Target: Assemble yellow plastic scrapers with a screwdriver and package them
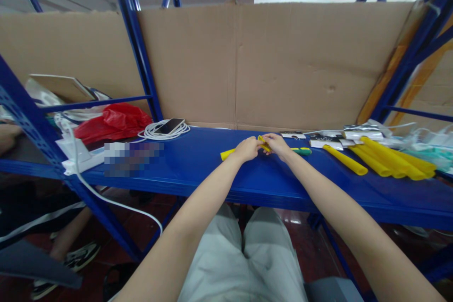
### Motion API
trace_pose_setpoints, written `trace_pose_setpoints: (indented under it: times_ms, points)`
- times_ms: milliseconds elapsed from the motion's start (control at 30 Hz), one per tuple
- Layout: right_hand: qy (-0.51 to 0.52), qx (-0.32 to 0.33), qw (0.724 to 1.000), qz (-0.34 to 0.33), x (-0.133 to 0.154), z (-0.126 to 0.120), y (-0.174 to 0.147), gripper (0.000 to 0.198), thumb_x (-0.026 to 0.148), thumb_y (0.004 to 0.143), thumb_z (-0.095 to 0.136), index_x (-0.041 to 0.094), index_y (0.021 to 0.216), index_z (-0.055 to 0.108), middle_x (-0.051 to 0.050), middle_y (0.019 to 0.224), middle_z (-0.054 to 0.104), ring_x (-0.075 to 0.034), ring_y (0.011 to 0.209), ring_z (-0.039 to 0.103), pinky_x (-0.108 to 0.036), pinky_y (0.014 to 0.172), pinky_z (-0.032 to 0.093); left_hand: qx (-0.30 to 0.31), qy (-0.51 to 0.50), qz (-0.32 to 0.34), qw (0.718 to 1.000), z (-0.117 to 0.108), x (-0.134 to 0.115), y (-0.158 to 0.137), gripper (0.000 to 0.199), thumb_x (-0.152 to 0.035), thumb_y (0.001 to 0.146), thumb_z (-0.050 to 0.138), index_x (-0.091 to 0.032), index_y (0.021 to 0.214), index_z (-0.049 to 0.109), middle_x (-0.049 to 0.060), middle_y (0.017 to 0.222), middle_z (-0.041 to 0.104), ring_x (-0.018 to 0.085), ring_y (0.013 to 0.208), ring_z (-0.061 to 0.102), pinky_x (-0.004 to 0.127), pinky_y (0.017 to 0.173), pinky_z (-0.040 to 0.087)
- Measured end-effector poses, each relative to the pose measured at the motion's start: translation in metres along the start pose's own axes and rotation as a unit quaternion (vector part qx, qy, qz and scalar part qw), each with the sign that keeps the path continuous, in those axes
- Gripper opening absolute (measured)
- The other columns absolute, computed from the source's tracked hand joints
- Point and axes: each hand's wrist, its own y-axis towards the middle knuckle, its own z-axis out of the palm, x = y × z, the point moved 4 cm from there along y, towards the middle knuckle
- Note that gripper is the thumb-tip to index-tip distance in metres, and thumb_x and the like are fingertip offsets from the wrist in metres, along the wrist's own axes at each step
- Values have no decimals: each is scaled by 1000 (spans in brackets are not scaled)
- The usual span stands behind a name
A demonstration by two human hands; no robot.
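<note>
My left hand is closed around a yellow tube, whose end sticks out on the left. My right hand meets it fingertip to fingertip and pinches the tube's other end, where the yellow material looks creased or folded. Fingers hide the middle of the tube. Just right of my right hand lies a green and yellow handle, perhaps a screwdriver's, with its other end out of sight. A single yellow tube rests farther right on the blue shelf.
Several yellow tubes lie in a pile at the right, near packaged items. A coiled white cable with a phone and a red plastic bag are at the left. Cardboard backs the shelf. Another person's leg shows far left.
</note>
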Motion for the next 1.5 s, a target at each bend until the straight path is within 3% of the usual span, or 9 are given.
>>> trace_pose_setpoints:
  times_ms: [333, 1000, 1233, 1400, 1500]
  points:
    - [-13, -25, 1000, -3, -3, 3, 4, 7, 15, 92, 44, 16, 95, 49, 6, 47, 50, -8, 35, 47, -17, 35, 41, -2, -8, -11, 1000, -1, -1, 0, 34, -21, 91, 40, -25, 113, 65, 9, 101, 60, 20, 95, 61, 28, 85, 46]
    - [-34, -37, 999, -17, -3, 0, 6, 11, 12, 91, 43, 13, 92, 54, 5, 47, 49, -6, 35, 45, -16, 32, 36, -9, -31, -50, 998, 0, -4, 2, 29, -20, 90, 45, -23, 110, 66, 9, 108, 67, 22, 104, 61, 31, 90, 45]
    - [-74, -21, 996, -34, -5, 1, 7, 14, 9, 88, 45, 12, 99, 54, 7, 41, 46, -8, 32, 44, -17, 33, 35, -36, -47, -88, 994, 1, -1, 1, 41, -23, 87, 53, -25, 129, 50, 9, 111, 66, 23, 103, 62, 33, 86, 47]
    - [-54, -20, 998, -15, -2, 0, 3, 26, 9, 87, 48, 12, 112, 47, 8, 43, 48, -8, 32, 44, -16, 32, 34, -22, -41, -38, 998, 1, -4, 3, 31, -21, 89, 49, -25, 117, 63, 8, 112, 67, 23, 107, 61, 31, 90, 45]
    - [-23, 1, 1000, 19, -1, -3, 2, 25, 10, 87, 49, 11, 112, 48, 7, 44, 50, -8, 33, 46, -16, 34, 35, -29, -34, -42, 998, -1, -4, 4, 30, -21, 89, 49, -22, 113, 65, 9, 111, 67, 22, 106, 61, 30, 91, 45]
